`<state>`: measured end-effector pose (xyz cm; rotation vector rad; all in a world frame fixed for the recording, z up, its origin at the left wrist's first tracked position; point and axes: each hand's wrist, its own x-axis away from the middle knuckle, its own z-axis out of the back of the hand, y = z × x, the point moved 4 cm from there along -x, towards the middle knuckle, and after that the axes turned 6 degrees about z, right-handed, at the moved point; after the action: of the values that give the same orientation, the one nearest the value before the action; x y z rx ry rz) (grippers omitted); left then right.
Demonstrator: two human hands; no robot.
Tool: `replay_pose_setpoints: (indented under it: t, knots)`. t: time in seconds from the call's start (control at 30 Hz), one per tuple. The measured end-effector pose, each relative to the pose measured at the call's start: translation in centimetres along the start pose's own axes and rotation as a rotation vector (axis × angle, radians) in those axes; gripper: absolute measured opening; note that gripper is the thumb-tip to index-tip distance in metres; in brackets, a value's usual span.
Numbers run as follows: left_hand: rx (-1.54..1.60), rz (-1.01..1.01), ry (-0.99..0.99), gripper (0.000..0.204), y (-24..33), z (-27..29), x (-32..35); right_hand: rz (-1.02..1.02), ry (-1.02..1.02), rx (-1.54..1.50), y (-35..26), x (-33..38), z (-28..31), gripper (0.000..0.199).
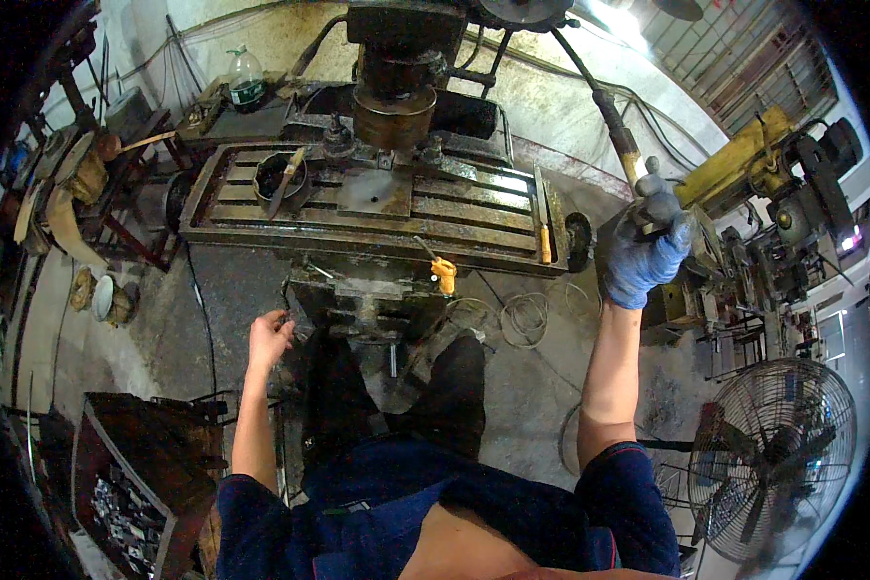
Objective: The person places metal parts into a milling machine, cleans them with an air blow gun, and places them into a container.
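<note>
My right hand (646, 253), in a blue-grey work glove, is raised at the right, its fingers curled at the lower end of a dark lever (609, 116) with a pale lower section. That lever slants down from the head of a milling machine (393, 111). My bare left hand (271, 338) hangs low, left of my knees, in front of the machine's base. Its fingers are bent together; whatever they hold is too small to make out. Beyond it stretches the oily slotted machine table (464, 227). A flat plate (372, 193) lies under the spindle.
On the table are a dark bowl (278, 179) with a brush (288, 184) and a yellow-handled tool (545, 242). A yellow-orange nozzle tool (443, 274) hangs at its front edge. A caged fan (773, 459) stands right; a metal-filled bin (126, 512) stands lower left. Cables cross the floor.
</note>
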<state>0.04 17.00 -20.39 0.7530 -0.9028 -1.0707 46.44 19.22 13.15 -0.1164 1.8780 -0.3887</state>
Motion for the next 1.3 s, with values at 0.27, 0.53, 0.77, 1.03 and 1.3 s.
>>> replay_pose_setpoints:
  t: [0.27,0.53,0.77,1.03,1.3]
  knots:
    - [-0.057,-0.043,0.014,0.029,3.0,0.8,0.2,0.028,-0.047,0.122,0.3,0.9,0.4,0.046]
    - [-0.051,-0.066,-0.007,0.030,2.6,-0.1,0.3,-0.148,0.000,0.066,0.7,2.1,1.1,0.035]
    - [-0.084,-0.159,0.001,0.030,4.6,0.8,1.1,-0.047,-0.057,-0.006,0.0,1.0,0.1,0.036]
    - [-0.081,-0.171,0.046,0.030,6.5,3.5,1.9,-0.052,-0.054,-0.025,-0.7,-0.2,-0.2,0.037]
    - [-0.109,-0.206,0.053,0.029,6.8,4.6,2.6,-0.058,-0.060,0.004,-1.2,-1.8,-0.1,0.041]
